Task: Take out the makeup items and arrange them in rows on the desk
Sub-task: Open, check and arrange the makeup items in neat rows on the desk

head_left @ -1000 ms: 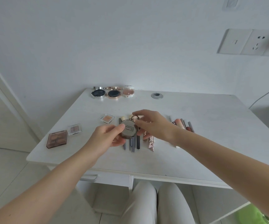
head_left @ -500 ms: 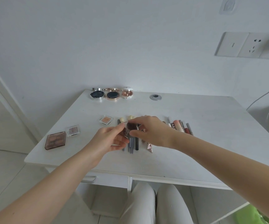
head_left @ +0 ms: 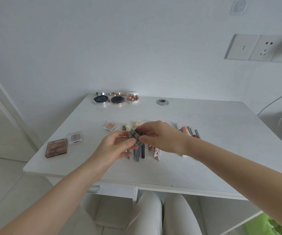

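Observation:
Both hands hold a small round grey compact (head_left: 134,136) above the middle of the white desk (head_left: 213,150). My left hand (head_left: 115,146) grips it from below and my right hand (head_left: 160,136) pinches its upper edge; it looks slightly parted along the rim. Under the hands lies a row of brushes and pencils (head_left: 138,152), partly hidden. More pencils and lip sticks (head_left: 190,132) lie to the right. Three open round compacts (head_left: 116,99) stand along the back edge. A brown palette (head_left: 56,147) and two small clear eyeshadow cases (head_left: 75,137) (head_left: 110,125) lie at the left.
A grey cable grommet (head_left: 162,102) sits in the desk near the back. Wall sockets (head_left: 262,48) and a cable (head_left: 276,99) are at the right. A drawer handle (head_left: 94,189) shows under the front edge, above my knees (head_left: 162,211).
The round compact has turned from flat-faced toward me to edge-on between both hands, and the hands have closed in on it. The items on the desk have not moved.

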